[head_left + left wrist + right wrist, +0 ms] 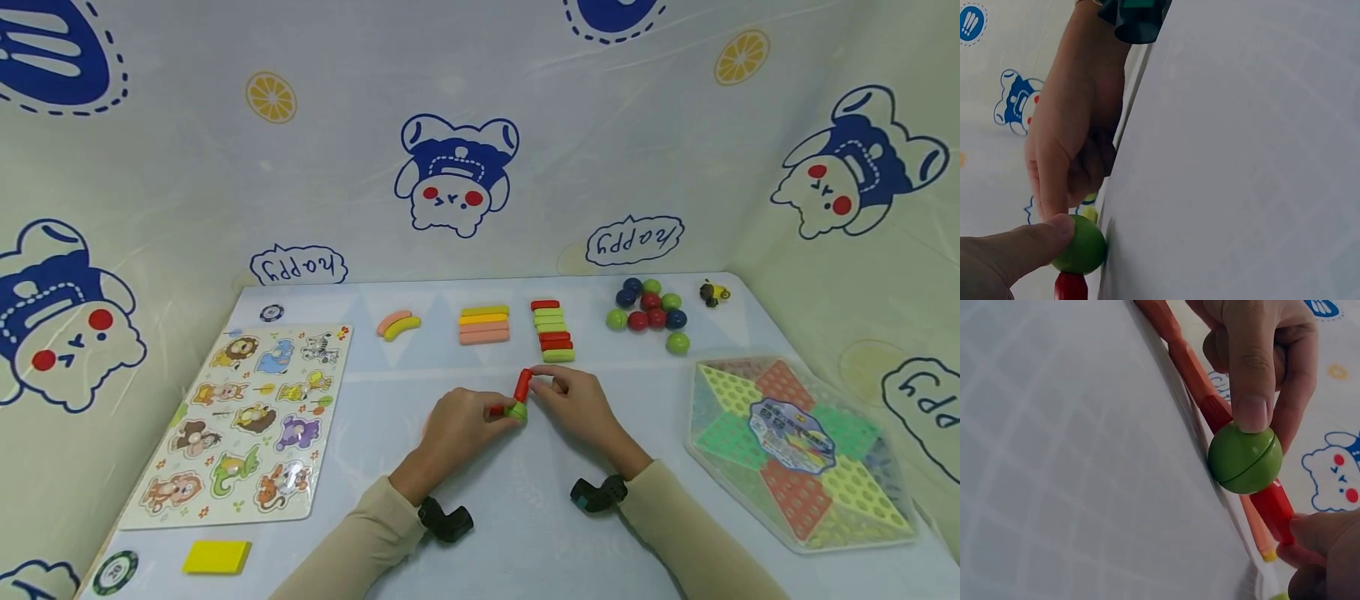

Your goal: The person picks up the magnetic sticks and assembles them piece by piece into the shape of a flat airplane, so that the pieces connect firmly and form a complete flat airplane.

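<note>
In the head view my left hand (467, 427) pinches a green ball (517, 412) between thumb and fingers. A red rod (522, 386) stands out from the ball, its far end between the fingertips of my right hand (576, 403). The right wrist view shows the ball (1245, 464) under the left thumb (1252, 409), with the right thumb and finger on the red rod (1274, 511). Another red piece (1215, 413) meets the ball's other side, in line with orange rods (1188, 370). In the left wrist view a red rod (1071, 287) touches the ball's lower side.
Behind the hands lie short red and green rods (553, 327), yellow and pink rods (483, 327), two curved pieces (401, 326) and several coloured balls (654, 318). An animal puzzle board (255, 425) and yellow block (217, 557) are left; a hexagonal board (798, 454) is right.
</note>
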`<state>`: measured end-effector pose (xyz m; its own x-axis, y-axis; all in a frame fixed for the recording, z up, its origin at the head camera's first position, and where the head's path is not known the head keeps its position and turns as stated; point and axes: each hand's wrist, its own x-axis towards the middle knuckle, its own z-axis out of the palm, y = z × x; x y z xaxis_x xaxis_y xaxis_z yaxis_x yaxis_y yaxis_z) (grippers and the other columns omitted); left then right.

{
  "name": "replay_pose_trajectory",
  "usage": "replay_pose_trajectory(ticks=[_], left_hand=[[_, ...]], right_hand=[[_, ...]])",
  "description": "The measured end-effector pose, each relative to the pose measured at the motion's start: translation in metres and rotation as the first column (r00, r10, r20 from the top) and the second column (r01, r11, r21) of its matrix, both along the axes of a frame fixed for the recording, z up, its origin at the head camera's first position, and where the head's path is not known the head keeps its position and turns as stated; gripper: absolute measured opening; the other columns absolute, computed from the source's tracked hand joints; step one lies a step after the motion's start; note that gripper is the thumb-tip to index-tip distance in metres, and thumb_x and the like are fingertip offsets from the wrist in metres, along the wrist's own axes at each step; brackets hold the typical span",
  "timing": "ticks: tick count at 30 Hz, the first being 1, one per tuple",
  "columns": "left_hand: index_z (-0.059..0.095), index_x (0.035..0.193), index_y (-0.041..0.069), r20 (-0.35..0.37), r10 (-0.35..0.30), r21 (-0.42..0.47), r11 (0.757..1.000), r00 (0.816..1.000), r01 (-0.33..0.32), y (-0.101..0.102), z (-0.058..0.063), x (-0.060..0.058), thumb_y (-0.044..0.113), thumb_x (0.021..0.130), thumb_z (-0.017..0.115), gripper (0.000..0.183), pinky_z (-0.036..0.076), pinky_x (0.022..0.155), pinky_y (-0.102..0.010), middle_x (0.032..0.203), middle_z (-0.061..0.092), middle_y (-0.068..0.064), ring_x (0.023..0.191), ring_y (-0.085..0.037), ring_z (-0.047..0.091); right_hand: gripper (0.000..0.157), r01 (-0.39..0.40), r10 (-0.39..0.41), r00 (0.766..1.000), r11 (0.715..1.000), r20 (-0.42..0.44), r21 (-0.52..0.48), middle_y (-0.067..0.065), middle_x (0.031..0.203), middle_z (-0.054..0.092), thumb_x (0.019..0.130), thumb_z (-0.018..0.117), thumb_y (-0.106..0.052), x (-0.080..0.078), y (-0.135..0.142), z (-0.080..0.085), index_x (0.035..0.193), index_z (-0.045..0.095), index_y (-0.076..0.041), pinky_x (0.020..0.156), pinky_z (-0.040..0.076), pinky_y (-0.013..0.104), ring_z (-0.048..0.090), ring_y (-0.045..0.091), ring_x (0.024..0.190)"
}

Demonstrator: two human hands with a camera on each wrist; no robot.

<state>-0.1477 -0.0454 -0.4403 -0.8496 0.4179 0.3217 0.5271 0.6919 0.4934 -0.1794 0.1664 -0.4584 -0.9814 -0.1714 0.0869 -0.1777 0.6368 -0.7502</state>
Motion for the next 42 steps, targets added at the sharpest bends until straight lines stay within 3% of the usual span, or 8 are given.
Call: replay_pose_trajectory(ticks=[12,16,21,24,28,33,37,42], left_hand=[[0.075,0.100,0.022,-0.001,0.007,0.001,1.000,1.000,-0.007,0.000,-0.001,-0.001,0.038,0.076,0.077,0.029,0.037,0.050,-0.017,0.075,0.066,0.015,0.058,0.003,0.047],[0.075,0.100,0.023,0.012,0.014,0.001,1.000,1.000,-0.014,0.000,-0.002,-0.001,0.037,0.075,0.077,0.028,0.036,0.049,-0.018,0.073,0.065,0.016,0.057,0.002,0.046],[0.075,0.101,0.024,0.016,0.019,-0.008,1.000,1.000,-0.019,-0.001,-0.001,0.000,0.036,0.076,0.077,0.028,0.034,0.049,-0.019,0.070,0.063,0.017,0.056,0.001,0.045],[0.075,0.102,0.024,0.013,0.019,-0.012,1.000,1.000,-0.019,-0.001,-0.001,-0.001,0.036,0.076,0.077,0.029,0.033,0.048,-0.019,0.066,0.060,0.018,0.054,0.001,0.044],[0.074,0.102,0.024,0.000,0.016,-0.012,1.000,1.000,-0.016,-0.001,-0.001,-0.001,0.036,0.076,0.077,0.029,0.031,0.047,-0.018,0.063,0.057,0.019,0.053,0.001,0.043],[0.074,0.102,0.024,-0.003,0.021,-0.007,1.000,1.000,-0.021,-0.002,-0.001,0.000,0.036,0.076,0.077,0.029,0.031,0.046,-0.019,0.063,0.058,0.019,0.052,0.001,0.042],[0.074,0.104,0.024,0.024,0.010,0.007,1.000,1.000,-0.010,-0.001,-0.002,0.001,0.035,0.077,0.077,0.030,0.033,0.046,-0.018,0.071,0.065,0.017,0.053,0.003,0.045],[0.073,0.105,0.024,0.038,-0.001,0.020,1.000,0.999,0.000,0.001,-0.002,0.002,0.035,0.077,0.076,0.031,0.032,0.045,-0.018,0.072,0.066,0.015,0.053,0.003,0.045]], right_hand=[[0.030,0.027,-0.027,0.999,1.000,-0.019,-0.008,0.002,0.055,0.043,0.086,0.065,-0.042,-0.002,0.003,0.000,0.111,0.068,-0.027,0.046,0.032,0.027,0.043,0.018,0.051],[0.033,0.111,-0.112,0.993,0.993,-0.029,-0.037,0.004,0.057,0.044,0.086,0.062,-0.046,-0.007,0.015,0.002,0.112,0.067,-0.026,0.047,0.032,0.029,0.043,0.020,0.053],[0.033,0.289,-0.290,0.951,0.957,-0.110,-0.021,0.004,0.060,0.047,0.090,0.058,-0.045,-0.016,0.049,0.017,0.110,0.068,-0.022,0.047,0.033,0.029,0.044,0.021,0.055],[0.032,0.357,-0.348,0.920,0.934,-0.180,0.017,0.005,0.060,0.047,0.092,0.057,-0.039,-0.020,0.078,0.031,0.110,0.069,-0.016,0.044,0.032,0.029,0.043,0.022,0.053],[0.033,0.439,-0.415,0.886,0.894,-0.207,0.085,0.006,0.057,0.046,0.093,0.056,-0.034,-0.022,0.119,0.040,0.113,0.067,-0.011,0.040,0.030,0.031,0.041,0.021,0.048],[0.041,0.492,-0.471,0.870,0.848,-0.148,0.194,0.006,0.057,0.047,0.092,0.055,-0.036,-0.023,0.155,0.040,0.119,0.063,-0.006,0.040,0.030,0.032,0.041,0.022,0.049],[0.049,0.469,-0.470,0.881,0.845,-0.062,0.256,0.008,0.063,0.051,0.092,0.054,-0.039,-0.024,0.165,0.038,0.123,0.058,-0.002,0.044,0.033,0.032,0.044,0.024,0.057],[0.056,0.447,-0.462,0.887,0.844,-0.020,0.296,0.012,0.076,0.054,0.091,0.055,-0.043,-0.028,0.168,0.037,0.127,0.054,0.000,0.052,0.037,0.033,0.046,0.027,0.069]])
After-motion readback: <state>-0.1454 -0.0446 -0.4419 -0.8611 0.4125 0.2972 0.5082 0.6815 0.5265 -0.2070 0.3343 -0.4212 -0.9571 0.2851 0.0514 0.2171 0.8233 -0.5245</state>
